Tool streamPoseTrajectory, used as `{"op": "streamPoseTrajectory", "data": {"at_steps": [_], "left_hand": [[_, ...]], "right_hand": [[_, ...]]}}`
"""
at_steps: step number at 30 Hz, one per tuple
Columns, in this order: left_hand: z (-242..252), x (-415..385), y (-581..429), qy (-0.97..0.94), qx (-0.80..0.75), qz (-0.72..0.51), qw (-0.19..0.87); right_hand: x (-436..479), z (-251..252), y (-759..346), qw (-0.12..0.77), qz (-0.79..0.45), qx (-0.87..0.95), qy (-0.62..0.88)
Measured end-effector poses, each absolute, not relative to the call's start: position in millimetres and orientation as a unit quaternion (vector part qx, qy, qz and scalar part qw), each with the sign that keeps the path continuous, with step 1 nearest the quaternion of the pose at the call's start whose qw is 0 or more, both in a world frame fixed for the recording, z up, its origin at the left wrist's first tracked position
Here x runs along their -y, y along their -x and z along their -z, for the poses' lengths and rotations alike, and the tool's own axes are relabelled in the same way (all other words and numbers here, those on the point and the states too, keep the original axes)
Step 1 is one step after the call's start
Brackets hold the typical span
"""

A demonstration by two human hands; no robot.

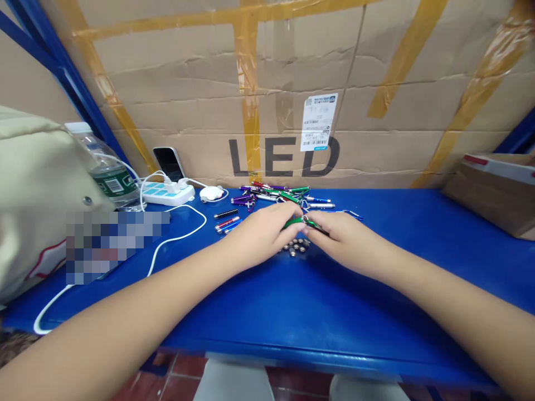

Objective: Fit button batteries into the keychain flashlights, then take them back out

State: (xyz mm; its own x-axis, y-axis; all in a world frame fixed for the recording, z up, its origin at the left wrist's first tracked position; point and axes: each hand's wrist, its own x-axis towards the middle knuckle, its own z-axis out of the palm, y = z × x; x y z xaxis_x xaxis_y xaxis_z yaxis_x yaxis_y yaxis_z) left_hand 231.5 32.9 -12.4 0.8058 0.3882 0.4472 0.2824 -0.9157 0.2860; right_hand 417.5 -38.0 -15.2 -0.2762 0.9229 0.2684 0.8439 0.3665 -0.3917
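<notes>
A slim green metal keychain penlight (295, 222) with a small silver clip is held between my two hands above the blue table (292, 312). My left hand (267, 229) pinches its left part with thumb and fingers. At the other end, my right hand (345, 236) is closed around it, hiding much of that end. Below the hands lies a loose group of small round silver button cells (296, 245). Just behind is a pile of similar penlights (267, 193) in purple, red, green, blue and silver. Several capless tubes (228, 224) lie left of my left hand.
A large taped cardboard box (192, 83) marked LED stands along the back. At left are a beige bag (37, 189), a water bottle (112, 172), a power strip (167, 194), a phone (168, 161) and a white cable (179, 239). A smaller carton (493, 192) sits at right.
</notes>
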Motion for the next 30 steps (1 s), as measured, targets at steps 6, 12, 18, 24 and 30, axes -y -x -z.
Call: {"op": "streamPoseTrajectory", "data": {"at_steps": [6, 12, 18, 24, 30], "left_hand": [[8, -36, -225, -0.942, -0.172, -0.275, 0.083], [10, -36, -222, -0.957, -0.11, -0.257, 0.081], [12, -38, -221, -0.956, -0.099, -0.268, 0.062], [12, -35, -222, -0.957, -0.095, -0.273, 0.032], [15, -32, -226, -0.939, -0.089, -0.331, 0.004]], "right_hand": [[44, 8, -418, 0.302, -0.223, 0.743, 0.555], [48, 11, -418, 0.313, -0.419, 0.706, 0.477], [47, 15, -418, 0.299, -0.381, 0.733, 0.478], [46, 14, -418, 0.216, -0.215, 0.788, 0.535], [45, 13, -419, 0.247, -0.169, 0.78, 0.55]]}}
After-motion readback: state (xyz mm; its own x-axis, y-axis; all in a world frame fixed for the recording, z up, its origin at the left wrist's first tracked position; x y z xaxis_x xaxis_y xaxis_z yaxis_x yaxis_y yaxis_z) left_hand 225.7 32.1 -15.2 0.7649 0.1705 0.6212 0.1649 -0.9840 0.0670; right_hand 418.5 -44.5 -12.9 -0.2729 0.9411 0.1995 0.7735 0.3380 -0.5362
